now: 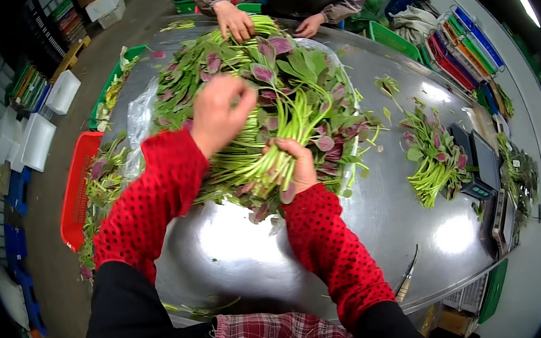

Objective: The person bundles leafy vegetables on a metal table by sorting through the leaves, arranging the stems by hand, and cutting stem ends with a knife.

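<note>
My right hand [298,167] is wrapped round a bunch of amaranth stems [289,128], green stalks with green and purple leaves. Smeared by motion, my left hand [223,111] is above the big heap of amaranth [181,89], left of the bunch. Its fingers look bent, but whether they hold anything cannot be made out. The heap lies on a pale plastic sheet or tray [342,77] on the metal table [391,209]. Across from me, a co-worker's hand [234,21] touches the far stems, and the other hand [310,25] is at the heap's far right edge.
Another amaranth bunch [436,159] lies on the right beside a scale [476,159]. A knife [408,274] is near the table's front edge. Along the left side are a red crate [80,187] and a green crate [106,97] with leaf scraps. Coloured crates [464,46] stand at right.
</note>
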Demonstrator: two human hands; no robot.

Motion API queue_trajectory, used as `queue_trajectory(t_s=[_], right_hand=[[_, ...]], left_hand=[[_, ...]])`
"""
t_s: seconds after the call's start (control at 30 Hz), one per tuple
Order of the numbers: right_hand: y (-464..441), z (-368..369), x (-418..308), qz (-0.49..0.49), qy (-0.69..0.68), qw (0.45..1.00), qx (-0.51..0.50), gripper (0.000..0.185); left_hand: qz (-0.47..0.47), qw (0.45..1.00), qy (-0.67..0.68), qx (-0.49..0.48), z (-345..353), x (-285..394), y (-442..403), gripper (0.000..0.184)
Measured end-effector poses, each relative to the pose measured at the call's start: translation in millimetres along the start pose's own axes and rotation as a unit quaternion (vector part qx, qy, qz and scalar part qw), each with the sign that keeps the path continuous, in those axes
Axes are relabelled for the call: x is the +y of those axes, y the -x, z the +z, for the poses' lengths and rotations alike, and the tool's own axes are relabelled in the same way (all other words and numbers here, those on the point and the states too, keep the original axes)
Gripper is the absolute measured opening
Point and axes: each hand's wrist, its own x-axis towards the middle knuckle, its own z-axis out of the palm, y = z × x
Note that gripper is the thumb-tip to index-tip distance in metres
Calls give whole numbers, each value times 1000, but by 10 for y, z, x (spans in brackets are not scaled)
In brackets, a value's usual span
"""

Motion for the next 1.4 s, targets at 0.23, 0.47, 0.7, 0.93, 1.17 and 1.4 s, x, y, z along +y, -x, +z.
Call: queue_trajectory(t_s=[0.23, 0.47, 0.7, 0.93, 1.17, 1.4], right_hand=[[-45, -11, -303, -27, -13, 999, -32, 20], [551, 44, -1313, -110, -163, 967, -161, 27], [1204, -290, -1427, -216, -91, 966, -109, 31], [1724, -428, -1451, -261, -115, 954, -99, 30], [2034, -444, -1511, -305, -46, 944, -116, 34], [2100, -209, -1264, -280, 60, 956, -67, 34]], left_hand=[[-10, 941, -261, -215, 532, 223, 953, 86], [-71, 935, -248, -244, 769, 241, 1070, 110], [-53, 934, -266, -232, 809, 203, 1099, 113], [-64, 935, -260, -233, 793, 252, 1089, 112], [-62, 936, -261, -228, 750, 311, 1073, 110], [-18, 972, -121, -199, 389, 917, 1835, 91]])
